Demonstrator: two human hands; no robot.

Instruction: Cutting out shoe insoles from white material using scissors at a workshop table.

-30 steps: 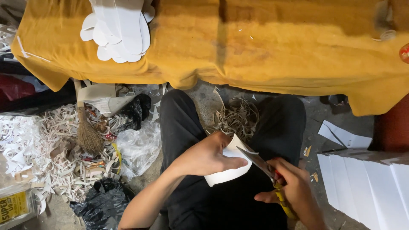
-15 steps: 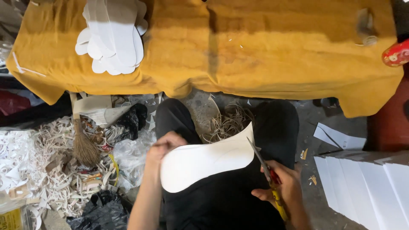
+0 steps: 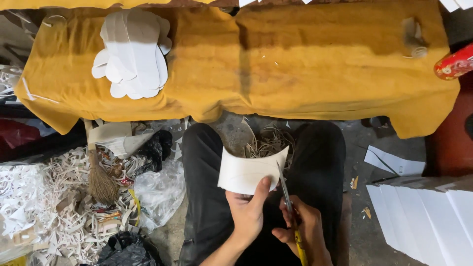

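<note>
My left hand (image 3: 249,209) grips the lower edge of a curved white card piece (image 3: 244,172) over my lap, thumb on its face. My right hand (image 3: 305,226) holds scissors (image 3: 287,194) with yellow handles, their blades pointing up at the card's right edge. Both hands sit between my knees in dark trousers. On the yellow cloth-covered table (image 3: 295,64) ahead lies a stack of cut white sole-shaped pieces (image 3: 133,54) at the left.
White offcut strips (image 3: 44,197) are heaped on the floor at left, beside a small broom (image 3: 98,177) and plastic bags. A stack of white sheets (image 3: 428,216) lies at right. Curled trimmings (image 3: 268,140) lie between my feet. A red can (image 3: 453,61) sits at the table's right edge.
The card has been turned in my left hand from lying wide and flat to a shorter curved face. Both hands have come closer together, and the scissors now meet its right edge.
</note>
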